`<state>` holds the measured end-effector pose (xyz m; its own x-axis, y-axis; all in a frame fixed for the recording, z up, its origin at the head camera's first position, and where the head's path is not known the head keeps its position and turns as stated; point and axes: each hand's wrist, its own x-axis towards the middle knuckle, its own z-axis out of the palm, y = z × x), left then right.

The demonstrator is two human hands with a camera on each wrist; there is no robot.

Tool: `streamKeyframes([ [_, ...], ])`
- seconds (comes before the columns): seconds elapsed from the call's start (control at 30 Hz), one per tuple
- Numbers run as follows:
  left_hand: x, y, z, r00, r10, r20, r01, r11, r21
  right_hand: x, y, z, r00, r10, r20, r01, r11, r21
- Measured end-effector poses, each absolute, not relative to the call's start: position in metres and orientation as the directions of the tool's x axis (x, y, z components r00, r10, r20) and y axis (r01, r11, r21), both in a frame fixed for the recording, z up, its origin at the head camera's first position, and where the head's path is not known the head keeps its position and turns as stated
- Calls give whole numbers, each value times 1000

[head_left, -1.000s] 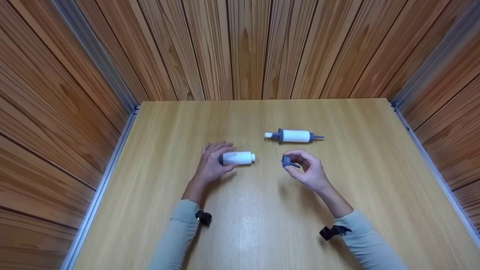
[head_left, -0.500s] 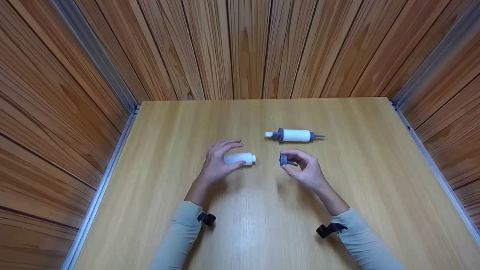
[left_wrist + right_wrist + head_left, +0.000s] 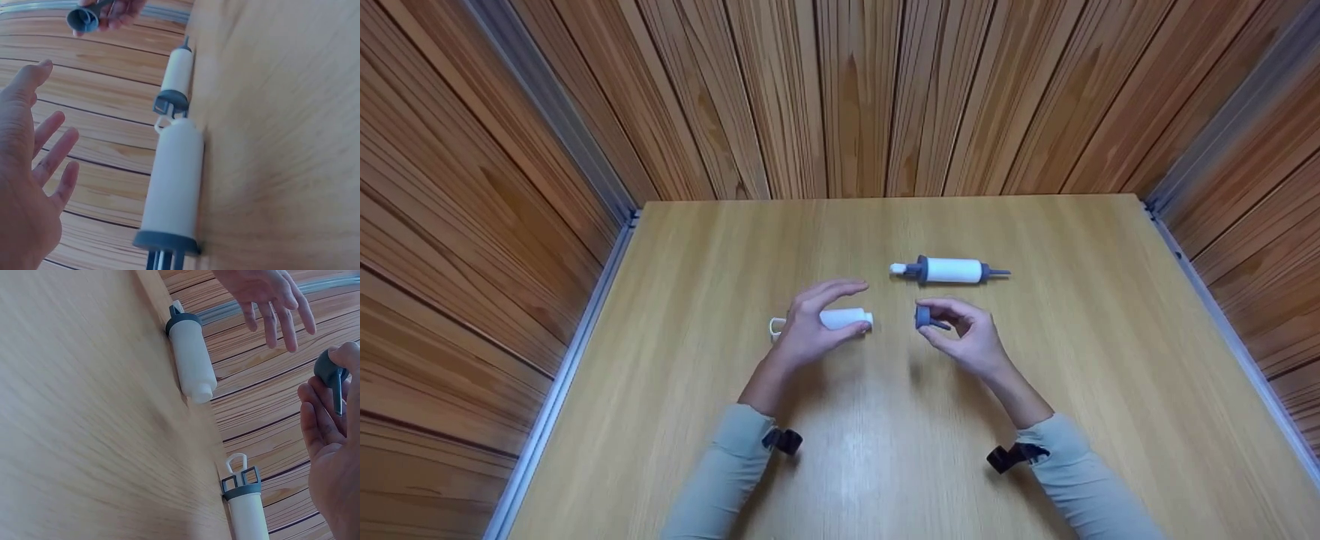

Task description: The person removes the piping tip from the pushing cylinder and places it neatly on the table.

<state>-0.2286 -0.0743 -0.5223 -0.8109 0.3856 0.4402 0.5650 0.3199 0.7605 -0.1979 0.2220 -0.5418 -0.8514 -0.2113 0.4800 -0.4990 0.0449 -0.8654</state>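
My left hand (image 3: 810, 326) hovers over a white toy syringe (image 3: 844, 318) lying on the table, its fingers spread and apart from it. The left wrist view shows that syringe's white barrel (image 3: 174, 180) and dark grey collar, with the hand (image 3: 22, 169) beside it, holding nothing. A bare white neck forms the syringe's right end, and a white ring sticks out at the left. My right hand (image 3: 971, 341) pinches a blue-grey cap with a thin nozzle (image 3: 922, 317) between thumb and fingers, in the air. Its hollow mouth (image 3: 83, 19) faces left, towards the bare neck.
A second toy syringe (image 3: 954, 270) lies behind the hands to the right, its blue-grey nozzle tip fitted and pointing right. Wood-panelled walls (image 3: 855, 97) enclose the table (image 3: 705, 255) at the back and sides, with metal rails along the side edges.
My left hand has let go of the syringe's collar end, lifted and shifted right over the barrel. My right hand has moved slightly left with the cap.
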Motion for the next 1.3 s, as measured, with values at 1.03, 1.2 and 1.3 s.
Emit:
streamKeyframes([
  [1.03, -214, -46, -510, -817, 416, 400, 526, 252, 812, -197, 205, -534, -869, -220, 444, -470, 79, -879],
  [1.2, -212, -44, -509, -826, 426, 369, 497, 244, 832, -198, 202, -534, -855, -223, 469, -492, 54, -869],
  [1.3, -211, -43, -508, -829, 429, 359, 488, 243, 838, -199, 201, -533, -846, -229, 481, -502, 42, -864],
])
